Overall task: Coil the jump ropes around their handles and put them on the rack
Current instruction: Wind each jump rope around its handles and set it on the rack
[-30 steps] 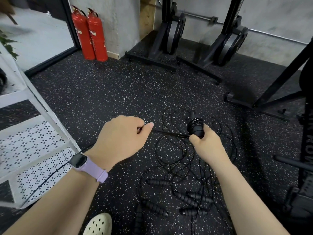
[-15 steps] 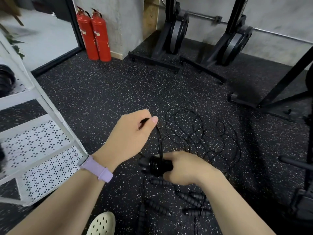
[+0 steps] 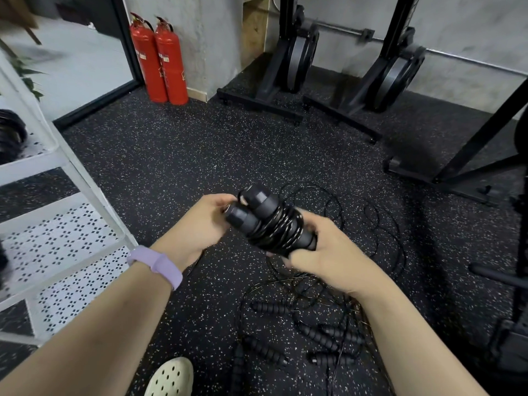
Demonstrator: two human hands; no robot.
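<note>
The right hand (image 3: 328,254) is gripping, fingers curled, the two coiled jump rope handles (image 3: 271,221) above the tangled ropes (image 3: 328,284) on the floor, while the left hand (image 3: 204,224) is pinching their caps, white rack (image 3: 68,178) just left

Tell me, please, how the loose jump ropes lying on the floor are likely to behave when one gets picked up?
The loose jump ropes look thin and floppy, so a cord would probably sag and trail. Their loops overlap, so lifting one may drag its neighbours. The ribbed handles are round and might roll if nudged.
</note>
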